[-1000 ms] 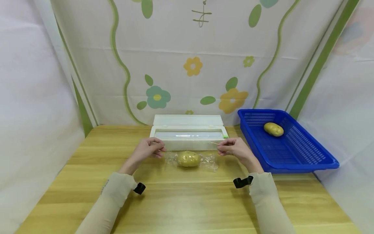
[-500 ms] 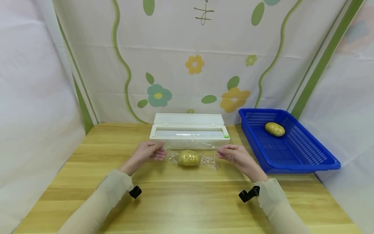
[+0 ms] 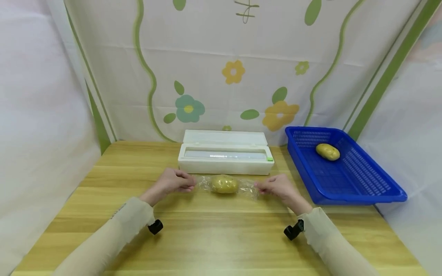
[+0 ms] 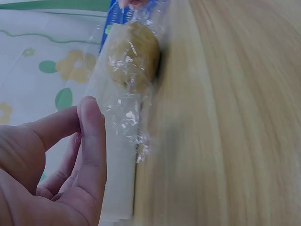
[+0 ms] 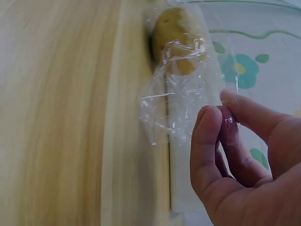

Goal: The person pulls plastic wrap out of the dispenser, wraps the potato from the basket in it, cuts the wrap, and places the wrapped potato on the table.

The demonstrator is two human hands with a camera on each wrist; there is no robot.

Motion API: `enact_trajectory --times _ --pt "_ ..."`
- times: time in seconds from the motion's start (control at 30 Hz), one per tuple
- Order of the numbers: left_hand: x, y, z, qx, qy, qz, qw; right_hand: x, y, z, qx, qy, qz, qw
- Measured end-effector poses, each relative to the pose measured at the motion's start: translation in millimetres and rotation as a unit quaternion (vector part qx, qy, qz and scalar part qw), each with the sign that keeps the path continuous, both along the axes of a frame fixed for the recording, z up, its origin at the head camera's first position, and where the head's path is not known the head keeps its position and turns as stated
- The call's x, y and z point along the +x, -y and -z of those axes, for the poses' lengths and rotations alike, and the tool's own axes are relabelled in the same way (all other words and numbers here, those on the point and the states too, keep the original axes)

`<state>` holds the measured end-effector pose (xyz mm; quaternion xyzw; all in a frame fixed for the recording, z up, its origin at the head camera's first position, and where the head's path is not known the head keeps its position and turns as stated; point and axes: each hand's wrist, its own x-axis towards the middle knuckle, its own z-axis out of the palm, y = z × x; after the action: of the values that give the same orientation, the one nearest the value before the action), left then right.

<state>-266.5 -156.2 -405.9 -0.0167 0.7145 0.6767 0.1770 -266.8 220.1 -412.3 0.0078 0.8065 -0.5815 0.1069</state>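
Note:
A potato (image 3: pixel 224 184) lies on the table in front of the cling film box, covered by clear cling film (image 3: pixel 246 187) with crumpled ends spreading to both sides. My left hand (image 3: pixel 174 181) pinches the film's edge between thumb and fingers, to the left of the potato. On the other side, my right hand (image 3: pixel 277 188) pinches the opposite corner of the film. The right wrist view shows film (image 5: pixel 171 103) running from the potato to the right fingertips. From the left wrist, the potato (image 4: pixel 134 56) shows under shiny wrinkled film.
Just behind the potato stands a white cling film box (image 3: pixel 226 166), its lid raised, a roll inside and a green slider at its right end. A blue basket (image 3: pixel 307 180) at the right holds another potato (image 3: pixel 327 152). A patterned cloth (image 3: pixel 207 69) hangs behind the table.
Both hands have come down and toward me, bringing the stretched film edge from the front of the box down over the potato. The head view has tilted slightly downward.

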Motion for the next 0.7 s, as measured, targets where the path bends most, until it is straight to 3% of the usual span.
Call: enact_trajectory --times 0.07,0.2,0.43,0.53,0.67,0.7 --pt "-0.1 -1.0 1.8 -0.029 -0.001 0.001 0.9996 1.6 1.6 0.3 0.08 -0.029 -0.004 0.996" --pt "-0.6 -2.3 6.0 -0.081 -0.022 0.002 0.9965 0.3 6.4 -0.5 0.182 -0.078 -0.027 0.98" --pt "-1.4 -12.7 10.5 -0.161 -0.073 0.009 0.9842 -5.9 19.4 3.5 0.245 -0.109 -0.069 0.961" --pt "-2.8 -20.0 11.1 -0.215 -0.122 0.03 0.9685 -8.1 26.1 6.1 0.266 -0.128 -0.101 0.95" --pt "-3.8 -28.2 8.6 -0.295 -0.194 0.039 0.9348 -7.6 33.0 2.4 0.301 -0.158 -0.129 0.931" --pt "-3.4 -29.5 7.1 -0.305 -0.203 0.034 0.9298 -6.1 33.9 -0.4 0.309 -0.16 -0.132 0.928"
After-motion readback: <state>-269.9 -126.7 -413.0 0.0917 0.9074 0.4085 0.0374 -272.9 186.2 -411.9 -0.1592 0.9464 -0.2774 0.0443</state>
